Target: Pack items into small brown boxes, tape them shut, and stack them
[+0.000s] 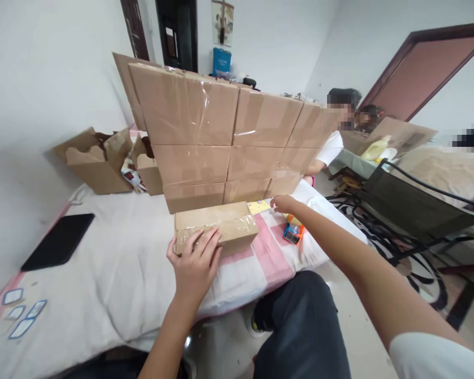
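Note:
A long closed cardboard box (217, 216), with clear tape on it, lies on the bed in front of me. My left hand (197, 252) rests on its near left part, fingers spread over the cardboard and thumb at the left end. Beyond the box's right end, my right hand (283, 203) hovers by a yellow patterned pad (258, 207). Its fingers are bent with the tips close together; anything between them is too small to make out. Below that hand is an orange and blue tape dispenser-like item (293, 231).
A wall of stacked taped boxes (225, 137) stands just behind. Open cartons (98, 163) are at the back left. A black flat slab (59, 242) and several blue-edged labels (21, 326) lie left. Right are a dark folding chair (414, 205) and other people, one in a white sleeve (332, 147).

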Demonstrator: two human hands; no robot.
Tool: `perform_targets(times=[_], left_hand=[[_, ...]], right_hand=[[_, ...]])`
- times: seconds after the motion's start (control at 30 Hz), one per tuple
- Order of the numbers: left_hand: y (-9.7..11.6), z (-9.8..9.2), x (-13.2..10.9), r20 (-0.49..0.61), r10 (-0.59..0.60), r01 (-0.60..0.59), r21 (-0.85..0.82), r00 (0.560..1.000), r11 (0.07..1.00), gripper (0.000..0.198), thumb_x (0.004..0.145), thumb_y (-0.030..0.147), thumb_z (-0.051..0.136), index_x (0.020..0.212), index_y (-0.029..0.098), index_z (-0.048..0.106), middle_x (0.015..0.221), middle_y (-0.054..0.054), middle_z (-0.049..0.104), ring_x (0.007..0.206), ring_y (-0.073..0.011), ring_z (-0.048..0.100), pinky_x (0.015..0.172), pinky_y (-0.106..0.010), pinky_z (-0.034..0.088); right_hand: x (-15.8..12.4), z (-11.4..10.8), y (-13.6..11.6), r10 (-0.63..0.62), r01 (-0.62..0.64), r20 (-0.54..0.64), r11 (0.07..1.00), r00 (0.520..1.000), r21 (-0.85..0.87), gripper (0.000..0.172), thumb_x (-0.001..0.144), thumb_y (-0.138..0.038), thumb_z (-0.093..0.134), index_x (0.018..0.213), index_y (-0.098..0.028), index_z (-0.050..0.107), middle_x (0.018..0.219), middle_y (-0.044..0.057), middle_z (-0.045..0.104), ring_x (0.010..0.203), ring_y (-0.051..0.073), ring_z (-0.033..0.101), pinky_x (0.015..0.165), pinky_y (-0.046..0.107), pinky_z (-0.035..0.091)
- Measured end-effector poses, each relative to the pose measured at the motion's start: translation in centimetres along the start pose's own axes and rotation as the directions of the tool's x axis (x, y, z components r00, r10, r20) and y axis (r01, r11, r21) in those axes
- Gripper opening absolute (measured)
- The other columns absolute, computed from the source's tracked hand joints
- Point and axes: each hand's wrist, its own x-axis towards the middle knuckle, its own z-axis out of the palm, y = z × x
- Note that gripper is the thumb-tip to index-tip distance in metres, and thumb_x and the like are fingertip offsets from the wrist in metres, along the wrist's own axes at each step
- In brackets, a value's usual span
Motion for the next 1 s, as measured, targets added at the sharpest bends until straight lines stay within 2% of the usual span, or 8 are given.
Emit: perform_targets(times=[0.13,0.27,0.43,0.53,0.63,0.83,0.9,1.0], left_hand=[[-0.3,0.4,0.2,-0.017,0.049,-0.047,0.077,0.999,0.996,0.040,0.092,0.027,0.064,0.132,0.033,0.060,0.128,0.000,0.071,0.114,-0.0270,0.064,0.115,-0.054,0.016],[-0.5,0.7,0.2,-0.031,0.089,-0.085,0.126,0.996,0.988,0.048,0.090,0.028,0.066,0.137,0.034,0.056,0.127,0.000,0.071,0.113,-0.0275,0.065,0.115,-0.053,0.018],[-0.8,1.1,0.0,-0.066,0.124,-0.113,0.151,0.990,0.982,0.057,0.087,0.030,0.070,0.141,0.034,0.053,0.125,0.000,0.072,0.110,-0.0284,0.066,0.113,-0.053,0.021],[-1.0,1.3,-0.2,-0.066,0.131,-0.119,0.161,0.989,0.980,0.059,0.086,0.030,0.070,0.142,0.034,0.052,0.124,0.000,0.073,0.109,-0.0284,0.066,0.113,-0.052,0.022],[-1.3,1.6,-0.3,-0.084,0.150,-0.133,0.176,0.985,0.975,0.060,0.084,0.032,0.072,0.141,0.034,0.054,0.119,0.000,0.075,0.102,-0.0276,0.067,0.111,-0.051,0.024],[-1.8,1.9,-0.5,-0.079,0.142,-0.125,0.188,0.987,0.974,0.057,0.083,0.034,0.072,0.138,0.035,0.057,0.116,-0.001,0.076,0.099,-0.0275,0.067,0.110,-0.049,0.025],[-1.8,2.0,-0.5,-0.078,0.134,-0.118,0.184,0.988,0.976,0.055,0.083,0.034,0.071,0.136,0.036,0.058,0.115,-0.002,0.076,0.098,-0.0273,0.067,0.110,-0.049,0.024],[-1.7,2.1,-0.5,-0.088,0.123,-0.107,0.169,0.989,0.980,0.052,0.083,0.034,0.069,0.134,0.036,0.060,0.115,-0.001,0.077,0.098,-0.0272,0.067,0.111,-0.048,0.023]], right_hand=[[1.6,2.8,0.2,-0.062,0.068,0.055,0.991,0.997,-0.115,0.019,0.080,-0.008,0.064,0.092,-0.016,0.077,0.112,0.016,0.073,0.106,0.028,0.067,0.088,0.034,0.046],[1.6,3.6,1.6,-0.070,0.075,0.037,0.987,0.997,-0.142,0.024,0.086,-0.011,0.058,0.101,-0.015,0.076,0.118,0.019,0.071,0.111,0.031,0.066,0.092,0.038,0.047],[2.1,3.5,1.7,-0.023,0.019,-0.042,0.995,0.999,-0.100,0.032,0.090,-0.014,0.056,0.116,-0.021,0.073,0.129,0.015,0.068,0.123,0.028,0.061,0.101,0.036,0.044],[3.7,3.6,0.4,0.057,-0.060,-0.070,0.997,0.996,-0.039,0.035,0.093,-0.031,0.057,0.125,-0.020,0.068,0.128,0.016,0.068,0.116,0.027,0.065,0.093,0.033,0.049],[5.3,4.2,-1.0,0.136,-0.134,-0.082,0.991,0.987,0.025,0.040,0.090,-0.042,0.062,0.118,-0.015,0.070,0.121,0.020,0.070,0.108,0.029,0.068,0.087,0.034,0.052],[5.3,5.2,-1.9,0.173,-0.146,-0.142,0.972,0.975,0.183,0.022,0.088,-0.012,0.057,0.104,-0.008,0.072,0.116,0.027,0.069,0.111,0.032,0.067,0.092,0.038,0.048],[4.6,5.1,-1.7,0.182,-0.139,-0.162,0.959,0.970,0.248,0.019,0.086,-0.009,0.057,0.098,-0.007,0.071,0.112,0.028,0.069,0.109,0.034,0.066,0.092,0.040,0.046],[2.9,4.8,-1.6,0.202,-0.109,-0.222,0.923,0.954,0.369,0.015,0.090,-0.014,0.053,0.097,-0.010,0.066,0.108,0.025,0.069,0.106,0.030,0.066,0.089,0.037,0.046]])
